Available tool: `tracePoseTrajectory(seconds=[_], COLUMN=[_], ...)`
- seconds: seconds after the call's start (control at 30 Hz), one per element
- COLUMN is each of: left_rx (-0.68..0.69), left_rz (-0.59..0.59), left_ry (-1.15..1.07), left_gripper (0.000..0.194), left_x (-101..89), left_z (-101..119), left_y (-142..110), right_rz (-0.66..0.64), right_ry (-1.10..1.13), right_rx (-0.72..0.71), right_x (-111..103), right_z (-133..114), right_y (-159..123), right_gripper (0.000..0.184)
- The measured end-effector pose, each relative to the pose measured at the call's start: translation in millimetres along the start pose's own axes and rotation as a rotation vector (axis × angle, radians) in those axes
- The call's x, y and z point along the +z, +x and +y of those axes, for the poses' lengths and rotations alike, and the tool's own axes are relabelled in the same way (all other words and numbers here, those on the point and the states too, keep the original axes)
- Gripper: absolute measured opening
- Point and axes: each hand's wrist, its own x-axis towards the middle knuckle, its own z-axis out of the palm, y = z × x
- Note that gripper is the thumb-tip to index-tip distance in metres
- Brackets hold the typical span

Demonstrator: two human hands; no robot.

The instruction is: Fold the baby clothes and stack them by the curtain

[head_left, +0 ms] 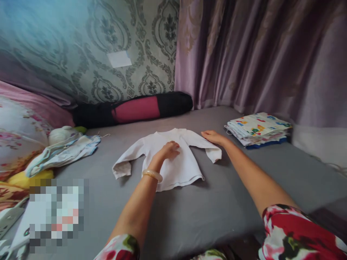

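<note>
A small white long-sleeved shirt point(180, 168) lies spread out, its neckline toward the wall and its hem toward me. My left hand point(169, 150), below a pale bangle point(152, 175), rests over the middle of the shirt front with fingers loosely extended and holds nothing visible. Beside the upper edge of the right sleeve is my right hand point(213, 137), its fingers stretched toward the shoulder; its palm side is hidden. The left sleeve bends down toward me, and the right cuff is turned down too.
The shirt is on a grey sheet point(114, 206). Folded clothes point(258, 126) are stacked at right. Light-blue patterned clothing point(66, 153) lies left, near a floral pillow point(20, 133). A black-and-pink long bag point(135, 109) lines the wall. A power strip point(11, 220) sits front left.
</note>
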Motion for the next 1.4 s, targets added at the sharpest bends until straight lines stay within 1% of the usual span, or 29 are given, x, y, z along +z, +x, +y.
tracePoseTrajectory(seconds=[0.07,0.13,0.2,0.27,0.33,0.37,0.43,0.5,0.57,0.63,0.73,0.8,0.87,0.9,0.97,1.03,1.1,1.2,1.3,1.33,1.4], left_rx=[-0.011,-0.012,0.000,0.013,0.053,0.095,0.224,0.309,0.347,0.357,0.318,0.277,0.251,0.241,0.219,0.192,0.163,0.100,0.019,-0.001,-0.015], left_rz=[-0.018,-0.037,-0.026,0.031,0.103,0.136,0.128,0.059,-0.004,-0.023,0.030,0.073,0.105,0.118,0.140,0.152,0.155,0.171,0.230,0.250,0.273], left_ry=[0.002,-0.011,-0.032,-0.066,-0.112,-0.131,-0.135,-0.099,-0.036,0.031,0.100,0.132,0.163,0.177,0.198,0.214,0.219,0.192,0.140,0.124,0.108], left_gripper=[0.030,0.029,0.029,0.031,0.034,0.035,0.042,0.049,0.054,0.054,0.045,0.040,0.037,0.034,0.028,0.023,0.020,0.017,0.017,0.020,0.033], left_x=[2.4,4.9,8.6,13.5,18.6,20.9,25.1,29.0,33.6,40.0,52.2,59.7,64.4,65.5,65.5,63.8,62.3,62.8,66.0,66.9,68.0], left_z=[11.0,22.0,34.0,48.8,67.4,78.0,99.7,118.6,131.1,136.0,133.6,130.3,128.7,128.6,129.6,131.4,133.4,136.3,139.0,139.7,140.8], left_y=[-4.0,-10.4,-18.6,-27.8,-37.8,-43.1,-54.2,-65.0,-73.8,-78.9,-79.0,-76.1,-73.2,-72.2,-71.5,-71.8,-72.2,-71.3,-69.2,-68.6,-67.9], right_rz=[-0.021,-0.047,-0.103,-0.161,-0.184,-0.185,-0.182,-0.172,-0.170,-0.180,-0.175,-0.094,0.054,0.137,0.277,0.361,0.425,0.492,0.479,0.479,0.542], right_ry=[0.132,0.252,0.337,0.345,0.269,0.219,0.150,0.120,0.095,0.049,-0.044,-0.090,-0.082,-0.044,0.102,0.301,0.482,0.749,1.047,1.120,1.182], right_rx=[0.070,0.178,0.235,0.234,0.220,0.214,0.194,0.186,0.209,0.263,0.351,0.360,0.350,0.344,0.325,0.279,0.226,0.187,0.193,0.198,0.204], right_x=[-8.5,-14.0,-16.9,-17.4,-15.4,-13.5,-8.5,-3.6,-0.6,-1.1,-8.9,-17.1,-24.9,-27.6,-30.1,-28.8,-26.0,-25.0,-30.2,-32.6,-36.8], right_z=[6.5,10.6,13.8,17.7,22.5,24.8,27.6,26.5,21.8,15.9,12.5,15.8,21.5,24.4,29.1,31.5,32.0,30.5,28.4,27.7,25.9], right_y=[-23.7,-47.4,-68.5,-84.3,-93.5,-95.7,-96.4,-94.3,-91.2,-87.2,-77.6,-68.2,-57.1,-51.4,-40.5,-30.9,-23.1,-14.2,-7.5,-5.3,-1.0], right_gripper=[0.045,0.050,0.051,0.045,0.039,0.036,0.027,0.017,0.012,0.014,0.022,0.024,0.021,0.024,0.039,0.051,0.053,0.051,0.042,0.036,0.022])
